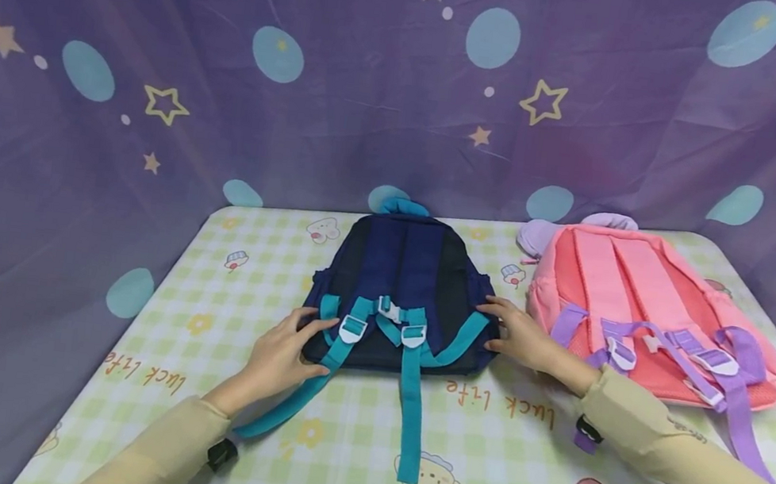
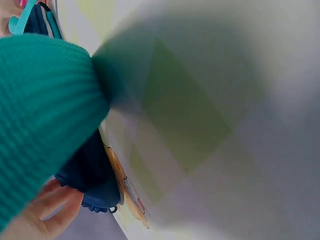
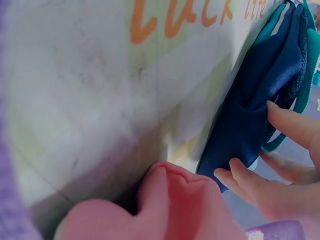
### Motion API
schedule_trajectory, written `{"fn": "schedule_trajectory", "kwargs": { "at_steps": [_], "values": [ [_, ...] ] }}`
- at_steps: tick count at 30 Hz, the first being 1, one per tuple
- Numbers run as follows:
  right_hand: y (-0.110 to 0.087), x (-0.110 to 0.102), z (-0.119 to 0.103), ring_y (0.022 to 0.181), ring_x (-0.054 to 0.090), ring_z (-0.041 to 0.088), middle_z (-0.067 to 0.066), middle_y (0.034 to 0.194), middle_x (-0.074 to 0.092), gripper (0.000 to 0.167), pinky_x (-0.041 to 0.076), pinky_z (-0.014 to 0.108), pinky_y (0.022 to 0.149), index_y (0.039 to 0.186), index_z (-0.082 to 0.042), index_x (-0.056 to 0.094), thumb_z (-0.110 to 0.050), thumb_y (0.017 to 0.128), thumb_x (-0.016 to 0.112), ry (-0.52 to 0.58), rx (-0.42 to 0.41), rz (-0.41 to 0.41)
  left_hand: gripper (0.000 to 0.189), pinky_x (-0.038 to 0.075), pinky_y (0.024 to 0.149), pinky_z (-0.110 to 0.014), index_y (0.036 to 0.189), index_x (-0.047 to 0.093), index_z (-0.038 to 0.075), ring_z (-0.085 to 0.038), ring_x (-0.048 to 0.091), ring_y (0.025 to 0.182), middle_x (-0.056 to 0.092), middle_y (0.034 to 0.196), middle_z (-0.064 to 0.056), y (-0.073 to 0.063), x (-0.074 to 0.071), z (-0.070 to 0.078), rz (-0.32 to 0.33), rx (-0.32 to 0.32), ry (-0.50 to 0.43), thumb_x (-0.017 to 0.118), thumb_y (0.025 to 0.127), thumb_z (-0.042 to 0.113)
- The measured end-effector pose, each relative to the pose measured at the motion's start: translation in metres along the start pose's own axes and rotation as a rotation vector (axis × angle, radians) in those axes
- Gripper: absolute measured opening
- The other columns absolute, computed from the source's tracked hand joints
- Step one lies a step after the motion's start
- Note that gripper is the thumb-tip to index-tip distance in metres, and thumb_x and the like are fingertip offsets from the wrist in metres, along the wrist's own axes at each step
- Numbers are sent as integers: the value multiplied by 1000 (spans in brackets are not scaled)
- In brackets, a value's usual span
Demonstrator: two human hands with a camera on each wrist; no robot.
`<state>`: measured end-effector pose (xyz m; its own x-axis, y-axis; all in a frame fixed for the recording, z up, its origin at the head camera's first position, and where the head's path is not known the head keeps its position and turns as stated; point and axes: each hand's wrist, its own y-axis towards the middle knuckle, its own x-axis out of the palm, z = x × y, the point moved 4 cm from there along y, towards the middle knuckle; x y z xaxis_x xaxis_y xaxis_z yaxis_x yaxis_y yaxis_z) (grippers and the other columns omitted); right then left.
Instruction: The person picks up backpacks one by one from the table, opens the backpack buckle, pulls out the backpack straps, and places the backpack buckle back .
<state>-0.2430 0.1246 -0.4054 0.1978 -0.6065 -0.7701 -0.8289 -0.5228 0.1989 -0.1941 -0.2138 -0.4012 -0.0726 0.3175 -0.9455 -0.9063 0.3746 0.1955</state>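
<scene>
A navy backpack (image 1: 382, 249) lies on the table with its padded back panel up, its teal straps (image 1: 412, 428) trailing towards me through white buckles (image 1: 352, 329). My left hand (image 1: 277, 357) is at the bag's lower left side, thumb over the teal strap, fingers touching the bag's edge. On the opposite side, my right hand (image 1: 528, 339) rests its fingertips against the bag's side near the strap's end. The right wrist view shows those fingers (image 3: 285, 122) loosely spread on the navy side fabric (image 3: 240, 125). A close teal strap (image 2: 45, 110) covers much of the left wrist view.
A pink backpack (image 1: 642, 279) with purple straps (image 1: 744, 426) lies right of the navy one, close to my right forearm. Under both is a green checked tablecloth (image 1: 252, 298). A purple curtain (image 1: 342, 141) with stars hangs behind the table's far edge.
</scene>
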Motion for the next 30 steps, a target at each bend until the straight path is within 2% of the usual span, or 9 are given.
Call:
{"fn": "schedule_trajectory", "kwargs": {
  "at_steps": [11,20,27,30],
  "values": [
    [-3,-2,-2,117,49,53,40,131,44,51,41,59,97,122,17,54,7,77,73,-34,22,8,72,52,67,-48,132,60,15,-38,59,99,49,130,-22,2,3,3,32,13,5,91,67,21],
    [-10,-9,-2,121,44,55,41,131,44,51,41,59,97,121,19,53,12,75,72,-57,57,23,71,51,76,-54,132,60,15,-40,60,101,48,131,-22,10,7,14,33,45,-5,90,68,22],
    [-12,-14,-3,117,48,55,41,125,48,49,43,58,96,118,20,55,15,72,72,-95,37,44,71,52,74,-51,133,59,17,-38,60,98,49,132,-21,12,10,19,31,42,7,89,70,26],
    [-12,-16,-5,115,49,54,40,123,50,49,43,58,96,118,19,55,15,72,73,-91,22,35,71,51,78,-53,134,58,15,-41,57,106,47,133,-23,13,9,18,11,59,-3,89,71,24]
  ]
}}
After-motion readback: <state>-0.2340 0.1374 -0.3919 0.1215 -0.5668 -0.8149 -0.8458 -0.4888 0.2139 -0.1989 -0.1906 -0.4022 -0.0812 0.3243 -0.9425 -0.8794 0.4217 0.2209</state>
